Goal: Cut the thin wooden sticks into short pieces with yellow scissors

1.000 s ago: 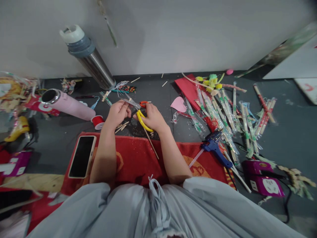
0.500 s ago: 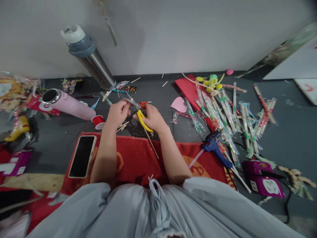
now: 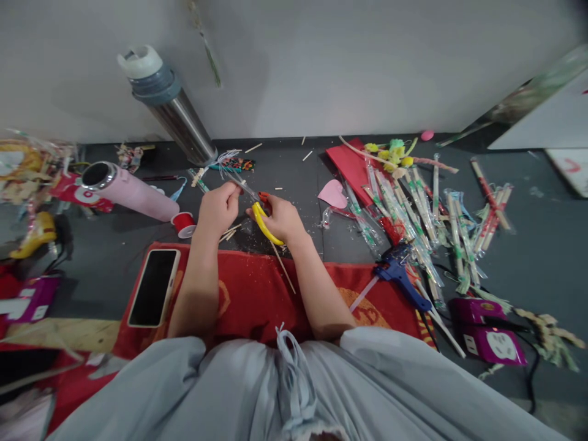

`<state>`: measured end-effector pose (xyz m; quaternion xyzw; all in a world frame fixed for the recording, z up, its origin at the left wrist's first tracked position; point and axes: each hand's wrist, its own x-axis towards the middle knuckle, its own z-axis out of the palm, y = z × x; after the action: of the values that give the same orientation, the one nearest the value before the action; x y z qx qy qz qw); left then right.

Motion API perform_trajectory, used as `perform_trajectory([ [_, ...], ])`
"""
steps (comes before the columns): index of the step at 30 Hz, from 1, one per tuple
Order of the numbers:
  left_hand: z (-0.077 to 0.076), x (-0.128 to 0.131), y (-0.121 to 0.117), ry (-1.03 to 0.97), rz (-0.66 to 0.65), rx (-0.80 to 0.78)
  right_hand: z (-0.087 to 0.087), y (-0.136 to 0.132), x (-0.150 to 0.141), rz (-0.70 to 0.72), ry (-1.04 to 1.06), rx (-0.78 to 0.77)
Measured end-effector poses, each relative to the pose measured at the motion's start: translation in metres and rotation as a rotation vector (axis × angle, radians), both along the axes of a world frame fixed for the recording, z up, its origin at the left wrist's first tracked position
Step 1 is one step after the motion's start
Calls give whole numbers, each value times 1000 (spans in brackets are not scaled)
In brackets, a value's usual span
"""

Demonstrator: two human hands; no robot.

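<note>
Head feed check: two hands in view, one pair of scissors (image 3: 264, 224) between them, over the desk (image 3: 294, 168) just past the edge of one red cloth (image 3: 250, 288). Right hand (image 3: 280, 218) has the scissors gripped at the yellow handle, blades angled up toward the left. I also see one orange bit (image 3: 263, 196) by its fingers — can't tell if that's the second handle loop. Left hand (image 3: 220, 208) has its fingers bent in at the blades; can't tell whether it's pinching anything.

One long thin stick (image 3: 283, 269) runs from below the right hand onto the cloth. About three short sticks (image 3: 229, 233) lie beside the left hand; I count at least four more short pieces (image 3: 307, 155) scattered farther back.

To the left: one red spool (image 3: 184, 225), two bottles — pink (image 3: 138, 195) and steel (image 3: 181, 122) — and one phone (image 3: 154, 288) flat on the cloth. To the right: one pink paper heart (image 3: 333, 194), one blue glue gun (image 3: 400, 278), one purple power strip (image 3: 489, 331). Wrapped stick bundles (image 3: 416, 202) overlap too much for me to count.
</note>
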<state>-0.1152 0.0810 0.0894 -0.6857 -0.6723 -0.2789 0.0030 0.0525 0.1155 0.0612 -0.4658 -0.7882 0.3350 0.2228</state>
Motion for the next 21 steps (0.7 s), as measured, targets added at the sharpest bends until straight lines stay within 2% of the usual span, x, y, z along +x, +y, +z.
perform_trajectory([
  [21,-9,-2,1,-62,-8,5,-1,2,3,33,-18,-32],
])
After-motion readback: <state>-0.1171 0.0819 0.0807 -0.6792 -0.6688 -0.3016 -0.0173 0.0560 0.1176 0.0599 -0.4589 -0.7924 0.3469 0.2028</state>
